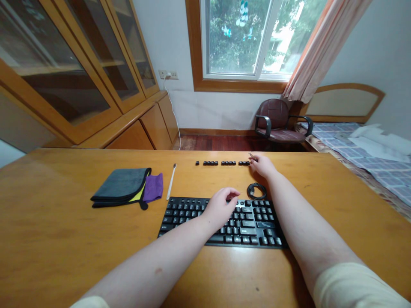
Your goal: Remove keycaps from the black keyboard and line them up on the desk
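Note:
A black keyboard (247,231) lies on the desk in front of me, with a pale gap in its top row where keycaps are off. My left hand (221,206) rests over its upper middle, fingers loosely curved, thumb apart, nothing visible in it. Beyond the keyboard, several black keycaps (228,163) stand in a row of small groups. At the row's right end is my right hand (261,166), closed around a thin pointed tool (252,156) whose kind I cannot make out. Its fingers are beside the last keycaps; whether they touch them is unclear.
A coiled black cable (257,191) lies between the keyboard and my right forearm. To the left are a white toothbrush (171,182), a folded grey cloth (120,186) and a purple cloth (153,187). The desk's far edge (144,149) runs behind the keycaps.

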`<state>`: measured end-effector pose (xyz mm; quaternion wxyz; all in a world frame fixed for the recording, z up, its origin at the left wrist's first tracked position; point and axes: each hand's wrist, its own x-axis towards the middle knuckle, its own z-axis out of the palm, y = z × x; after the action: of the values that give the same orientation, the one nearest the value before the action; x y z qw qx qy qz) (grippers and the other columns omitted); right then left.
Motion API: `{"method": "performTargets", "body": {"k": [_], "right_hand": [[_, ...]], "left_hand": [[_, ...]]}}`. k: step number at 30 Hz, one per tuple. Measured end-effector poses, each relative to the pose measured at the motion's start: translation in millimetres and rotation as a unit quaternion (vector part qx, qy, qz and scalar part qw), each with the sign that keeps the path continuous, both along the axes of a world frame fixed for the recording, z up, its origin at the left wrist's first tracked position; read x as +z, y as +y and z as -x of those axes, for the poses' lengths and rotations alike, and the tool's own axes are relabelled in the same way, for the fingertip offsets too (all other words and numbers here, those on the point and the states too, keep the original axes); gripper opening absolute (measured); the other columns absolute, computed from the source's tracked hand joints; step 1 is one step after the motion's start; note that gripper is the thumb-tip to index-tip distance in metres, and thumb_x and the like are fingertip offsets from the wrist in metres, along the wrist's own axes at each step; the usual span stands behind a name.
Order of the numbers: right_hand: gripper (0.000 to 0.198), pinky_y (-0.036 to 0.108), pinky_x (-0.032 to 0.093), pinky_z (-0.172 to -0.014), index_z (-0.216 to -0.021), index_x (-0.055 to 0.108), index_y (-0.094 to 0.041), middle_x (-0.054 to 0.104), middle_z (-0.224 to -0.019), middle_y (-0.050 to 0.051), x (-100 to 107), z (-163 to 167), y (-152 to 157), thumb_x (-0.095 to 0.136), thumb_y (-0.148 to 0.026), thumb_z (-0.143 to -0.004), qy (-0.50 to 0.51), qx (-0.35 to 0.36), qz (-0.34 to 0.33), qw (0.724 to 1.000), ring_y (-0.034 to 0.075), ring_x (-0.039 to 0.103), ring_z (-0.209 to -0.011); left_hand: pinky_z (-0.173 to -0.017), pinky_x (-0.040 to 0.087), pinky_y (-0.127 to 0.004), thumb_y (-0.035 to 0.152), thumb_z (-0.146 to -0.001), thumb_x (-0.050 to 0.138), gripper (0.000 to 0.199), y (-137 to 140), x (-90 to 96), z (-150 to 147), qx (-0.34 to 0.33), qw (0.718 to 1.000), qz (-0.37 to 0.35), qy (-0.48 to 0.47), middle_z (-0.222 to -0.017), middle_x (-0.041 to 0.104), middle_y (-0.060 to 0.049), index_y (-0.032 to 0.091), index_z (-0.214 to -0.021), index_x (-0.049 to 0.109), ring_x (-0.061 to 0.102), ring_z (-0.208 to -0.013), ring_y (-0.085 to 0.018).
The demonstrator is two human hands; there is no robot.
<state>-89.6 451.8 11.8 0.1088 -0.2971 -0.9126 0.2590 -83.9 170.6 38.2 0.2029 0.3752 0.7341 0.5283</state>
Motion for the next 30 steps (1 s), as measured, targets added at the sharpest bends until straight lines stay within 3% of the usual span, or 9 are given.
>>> {"method": "performTargets", "body": {"k": [30], "right_hand": [[0.029, 0.028, 0.043, -0.084, -0.106, 0.065, -0.015, 0.068, -0.102, 0.01, 2.8, -1.1, -1.1, 0.047, -0.021, -0.084, 0.018, 0.003, 0.013, 1.0, 0.02, 0.061, -0.094]], "left_hand": [[-0.084, 0.048, -0.032, 0.017, -0.079, 0.051, 0.016, -0.6, -2.2, 0.2, -0.002, 1.0, -0.006, 0.006, -0.094, 0.065, -0.004, 0.017, -0.091, 0.062, 0.059, -0.088, -0.016]]}}
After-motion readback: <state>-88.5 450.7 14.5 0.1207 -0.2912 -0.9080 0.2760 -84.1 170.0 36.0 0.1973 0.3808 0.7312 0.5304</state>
